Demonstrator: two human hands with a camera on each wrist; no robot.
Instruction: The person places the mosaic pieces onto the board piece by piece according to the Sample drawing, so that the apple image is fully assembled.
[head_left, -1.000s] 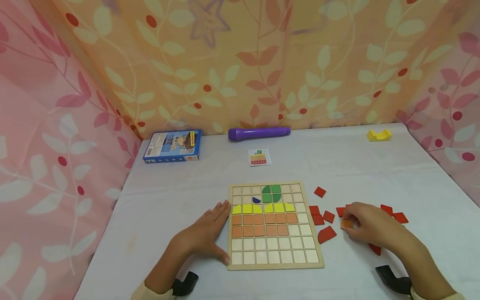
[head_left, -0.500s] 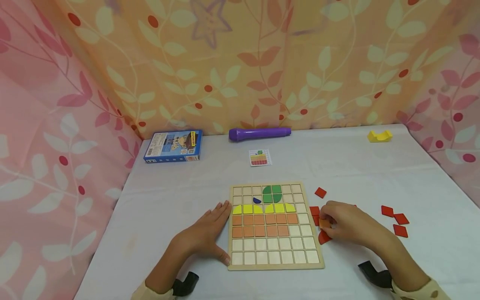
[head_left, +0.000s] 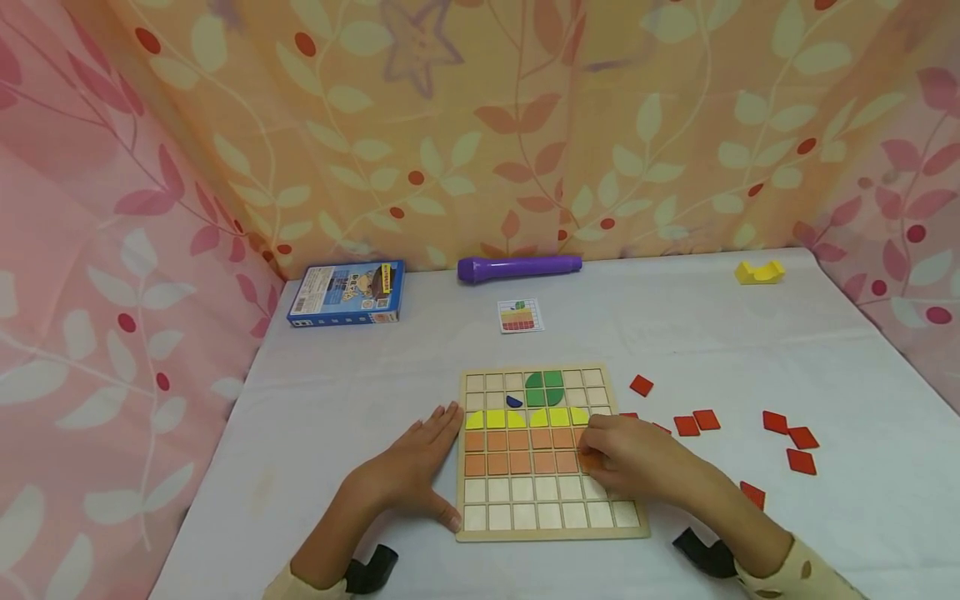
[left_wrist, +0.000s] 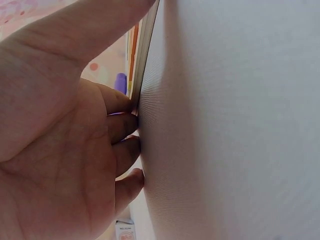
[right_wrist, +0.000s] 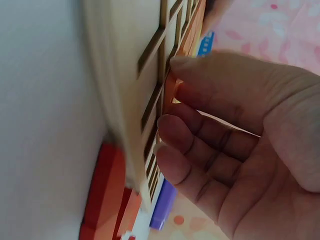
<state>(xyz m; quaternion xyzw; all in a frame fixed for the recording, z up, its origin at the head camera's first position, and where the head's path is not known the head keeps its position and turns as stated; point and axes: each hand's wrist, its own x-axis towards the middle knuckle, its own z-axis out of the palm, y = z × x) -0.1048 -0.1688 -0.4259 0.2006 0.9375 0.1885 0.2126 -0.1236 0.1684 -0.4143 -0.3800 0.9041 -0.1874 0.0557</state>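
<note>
A wooden grid board [head_left: 551,534] lies on the white cloth, holding green, blue, yellow and orange tiles. My left hand [head_left: 405,467] rests at the board's left edge, fingers straight and thumb spread to the lower corner; in the left wrist view its fingertips meet the cloth beside that edge. Over the board's right side, my right hand [head_left: 637,457] pinches an orange square tile [right_wrist: 171,89] between thumb and finger, at the right end of the second orange row. That hand hides several cells and part of the red tiles beside the board.
Loose red tiles [head_left: 801,462] lie right of the board. Behind it are a small pattern card [head_left: 520,316], a purple microphone-shaped stick [head_left: 520,267], a blue box [head_left: 347,293] and a yellow notched block [head_left: 759,272]. Patterned curtains [head_left: 450,167] enclose the table.
My right hand has carried the orange tile leftward from among the red tiles to the second orange row on the board. The left hand has stayed at the board's left edge.
</note>
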